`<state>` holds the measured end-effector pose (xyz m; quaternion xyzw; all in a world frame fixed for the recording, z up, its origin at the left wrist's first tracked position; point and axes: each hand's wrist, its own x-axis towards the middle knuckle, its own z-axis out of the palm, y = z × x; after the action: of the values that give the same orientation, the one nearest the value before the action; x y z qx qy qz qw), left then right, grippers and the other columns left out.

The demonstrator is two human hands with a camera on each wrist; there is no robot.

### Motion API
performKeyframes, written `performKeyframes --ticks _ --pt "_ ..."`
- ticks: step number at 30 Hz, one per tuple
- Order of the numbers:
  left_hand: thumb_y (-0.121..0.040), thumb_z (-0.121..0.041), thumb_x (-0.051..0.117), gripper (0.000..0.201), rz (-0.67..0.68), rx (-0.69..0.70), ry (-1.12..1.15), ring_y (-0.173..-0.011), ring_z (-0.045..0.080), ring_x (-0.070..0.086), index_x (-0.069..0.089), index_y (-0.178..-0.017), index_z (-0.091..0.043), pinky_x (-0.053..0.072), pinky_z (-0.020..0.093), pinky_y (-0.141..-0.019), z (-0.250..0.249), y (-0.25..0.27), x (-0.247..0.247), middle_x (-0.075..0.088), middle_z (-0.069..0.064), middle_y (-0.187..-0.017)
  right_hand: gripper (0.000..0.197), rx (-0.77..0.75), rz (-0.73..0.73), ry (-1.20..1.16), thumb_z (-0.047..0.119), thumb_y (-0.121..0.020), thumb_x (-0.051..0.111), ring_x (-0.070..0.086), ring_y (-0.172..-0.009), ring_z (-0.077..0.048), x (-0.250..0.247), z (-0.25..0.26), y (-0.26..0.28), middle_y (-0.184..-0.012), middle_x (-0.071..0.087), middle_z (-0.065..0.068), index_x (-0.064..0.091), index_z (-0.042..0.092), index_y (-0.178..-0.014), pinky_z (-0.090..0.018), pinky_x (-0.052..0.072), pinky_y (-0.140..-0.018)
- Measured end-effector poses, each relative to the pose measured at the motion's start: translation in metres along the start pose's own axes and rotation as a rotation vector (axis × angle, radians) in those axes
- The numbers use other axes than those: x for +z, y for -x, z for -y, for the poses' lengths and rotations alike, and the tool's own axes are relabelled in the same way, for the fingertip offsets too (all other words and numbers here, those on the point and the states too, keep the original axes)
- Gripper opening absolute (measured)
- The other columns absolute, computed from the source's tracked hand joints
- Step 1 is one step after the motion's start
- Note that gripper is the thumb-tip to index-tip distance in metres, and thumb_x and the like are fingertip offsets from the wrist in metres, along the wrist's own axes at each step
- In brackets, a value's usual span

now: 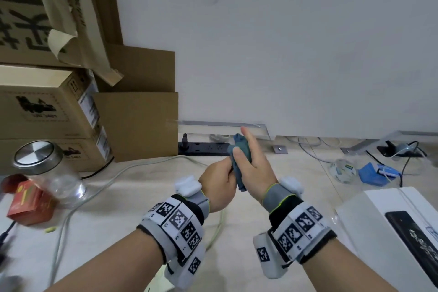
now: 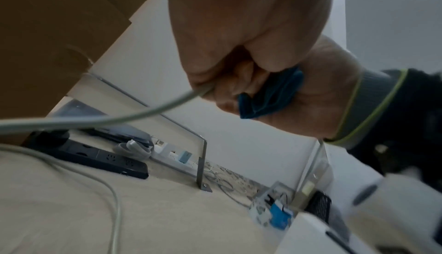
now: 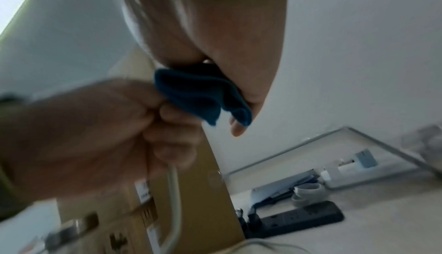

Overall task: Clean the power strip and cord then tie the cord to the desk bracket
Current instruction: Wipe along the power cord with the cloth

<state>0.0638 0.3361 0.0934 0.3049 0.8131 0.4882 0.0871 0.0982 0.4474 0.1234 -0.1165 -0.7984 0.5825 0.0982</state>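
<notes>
A black power strip (image 1: 203,148) lies on the floor against the wall, also visible in the left wrist view (image 2: 95,158) and the right wrist view (image 3: 299,218). Its grey cord (image 1: 113,175) curves over the floor and rises into my left hand (image 1: 219,176), which grips it in a fist (image 2: 227,59). Just above, my right hand (image 1: 246,156) pinches a folded blue cloth (image 1: 240,152) with the thumb, index finger pointing up. The cloth (image 3: 203,95) touches the left fist; the cord inside it is hidden. A metal desk bracket (image 1: 265,129) stands behind the hands.
Cardboard boxes (image 1: 47,114) are stacked at the left, with a glass jar (image 1: 47,173) and a red box (image 1: 28,199) in front. A white box (image 1: 391,232) sits at lower right. Tape roll (image 1: 342,169), blue box (image 1: 376,173) and more cables lie by the wall.
</notes>
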Motion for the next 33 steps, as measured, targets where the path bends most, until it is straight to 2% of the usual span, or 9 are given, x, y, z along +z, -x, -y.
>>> performKeyframes --ticks 5,8,12,16,21,24,27,30,33 --pt "-0.086 -0.022 0.033 0.019 -0.065 0.092 -0.056 -0.059 0.023 0.05 0.048 -0.078 -0.012 0.036 0.034 -0.054 -0.002 0.007 0.005 0.058 0.003 -0.068 0.019 -0.023 -0.134 0.018 0.026 -0.1 0.046 0.064 -0.073 -0.019 0.002 -0.003 -0.004 -0.094 0.07 -0.01 0.063 0.019 -0.103 -0.038 0.054 -0.061" --pt "-0.092 -0.026 0.035 0.018 -0.06 0.196 -0.125 -0.055 0.021 0.035 0.038 -0.077 -0.017 0.02 0.03 -0.054 -0.002 0.011 0.001 0.043 -0.003 -0.063 0.037 -0.016 -0.161 -0.079 0.029 -0.103 0.039 0.07 -0.078 -0.031 -0.002 -0.003 -0.008 -0.078 0.073 -0.002 0.063 0.014 -0.079 -0.047 0.055 -0.068" --pt "-0.091 -0.036 0.029 0.027 0.008 0.222 -0.292 -0.059 0.024 0.036 0.044 -0.082 -0.015 0.022 0.033 -0.057 -0.003 0.011 -0.004 0.048 0.003 -0.067 0.042 0.286 -0.135 -0.354 0.038 -0.102 0.038 0.068 -0.073 -0.031 -0.006 -0.004 -0.015 -0.077 0.073 -0.011 0.062 0.009 -0.084 -0.044 0.051 -0.066" --pt "-0.095 -0.034 0.032 0.029 0.043 0.217 -0.13 -0.056 0.014 0.04 0.051 -0.087 -0.014 0.027 0.03 -0.056 -0.005 0.014 -0.008 0.043 -0.011 -0.061 0.055 0.625 -0.088 -0.865 0.05 -0.101 0.032 0.069 -0.06 -0.025 -0.022 0.004 -0.021 -0.071 0.07 -0.013 0.062 0.003 -0.093 -0.033 0.057 -0.055" --pt "-0.091 -0.041 0.028 0.033 0.034 0.001 0.155 -0.056 0.014 0.035 0.038 -0.064 -0.024 0.03 0.032 -0.059 -0.009 0.007 -0.013 0.037 -0.008 -0.059 0.037 0.354 -0.298 -0.931 0.041 -0.101 0.041 0.065 -0.088 -0.023 -0.029 0.013 -0.022 -0.101 0.067 -0.01 0.063 0.013 -0.093 -0.038 0.052 -0.076" --pt "-0.091 -0.041 0.029 0.035 0.042 -0.024 0.188 -0.055 0.014 0.034 0.037 -0.062 -0.022 0.029 0.032 -0.059 -0.013 0.005 -0.012 0.037 -0.008 -0.057 0.017 0.086 -0.331 -0.293 0.037 -0.092 0.056 0.062 -0.09 -0.025 -0.022 0.011 -0.012 -0.102 0.065 -0.005 0.066 0.026 -0.099 -0.038 0.054 -0.066" --pt "-0.098 -0.033 0.031 0.039 0.014 -0.045 0.165 -0.056 0.012 0.04 0.045 -0.065 -0.016 0.032 0.03 -0.059 -0.013 0.004 -0.01 0.045 -0.007 -0.059 0.023 -0.102 -0.179 0.113 0.03 -0.092 0.059 0.062 -0.096 -0.01 -0.009 0.008 0.006 -0.104 0.064 0.012 0.061 0.032 -0.116 -0.031 0.054 -0.081" --pt "-0.099 -0.033 0.032 0.04 -0.005 -0.162 0.272 -0.057 0.015 0.039 0.048 -0.069 -0.012 0.032 0.031 -0.059 -0.01 0.0 -0.009 0.046 -0.004 -0.061 0.037 -0.147 -0.036 -0.01 0.031 -0.101 0.041 0.056 -0.117 -0.003 -0.009 0.002 0.017 -0.124 0.061 0.013 0.05 0.025 -0.136 -0.029 0.046 -0.099" --pt "-0.102 -0.028 0.033 0.037 0.002 -0.224 0.357 -0.05 0.01 0.037 0.046 -0.069 -0.016 0.028 0.028 -0.05 -0.017 -0.001 -0.009 0.044 -0.006 -0.058 0.033 -0.17 -0.12 -0.063 0.009 -0.099 0.046 0.06 -0.114 -0.008 -0.011 0.004 0.013 -0.119 0.065 0.009 0.056 0.029 -0.123 -0.033 0.047 -0.1"
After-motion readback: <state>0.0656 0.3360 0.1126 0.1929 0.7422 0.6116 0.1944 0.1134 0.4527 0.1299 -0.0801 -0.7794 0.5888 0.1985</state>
